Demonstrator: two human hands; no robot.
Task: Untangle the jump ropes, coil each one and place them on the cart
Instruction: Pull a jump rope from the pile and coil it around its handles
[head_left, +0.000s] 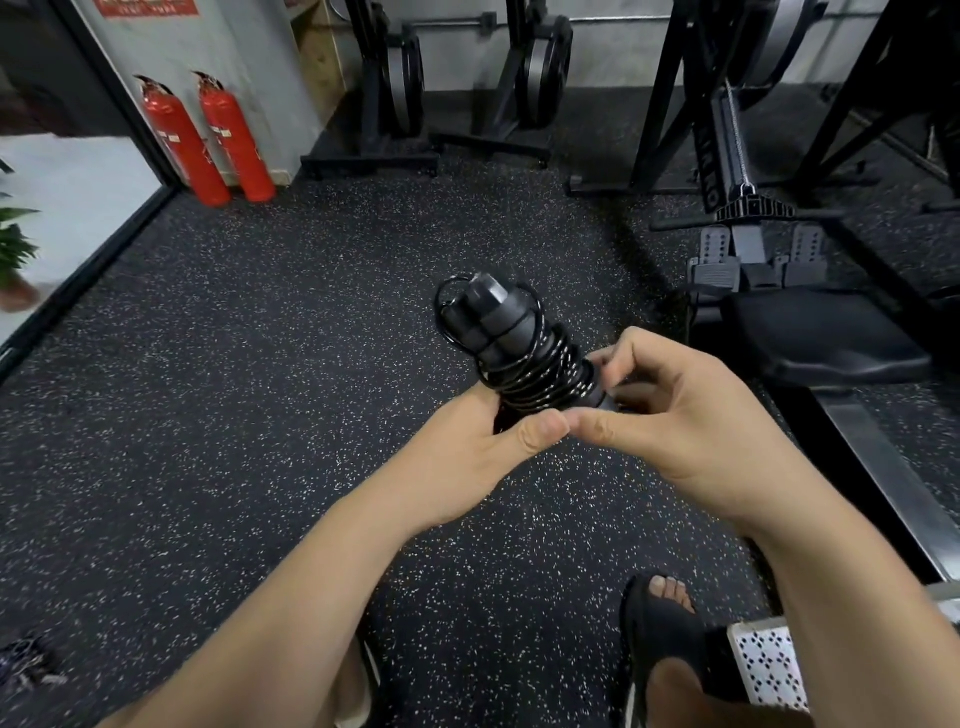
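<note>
A speckled black rubber floor (260, 364) fills most of the room. A rowing machine (753, 249) stands along the right side with its dark seat (821, 338) nearest the person, and upright black racks (395, 88) line the back wall. Two red fire extinguishers (208, 140) lean by the doorway at the left, near a potted plant (15, 249). The person stands over a sandalled foot (660, 618) with both hands together in front, thumbs touching. The left hand (467, 452) grips the lower part of the jump rope (514, 343), whose black handles stick up and away with the cord wound tightly round them. The right hand (691, 415) pinches the bundle's lower end from the other side.
</note>
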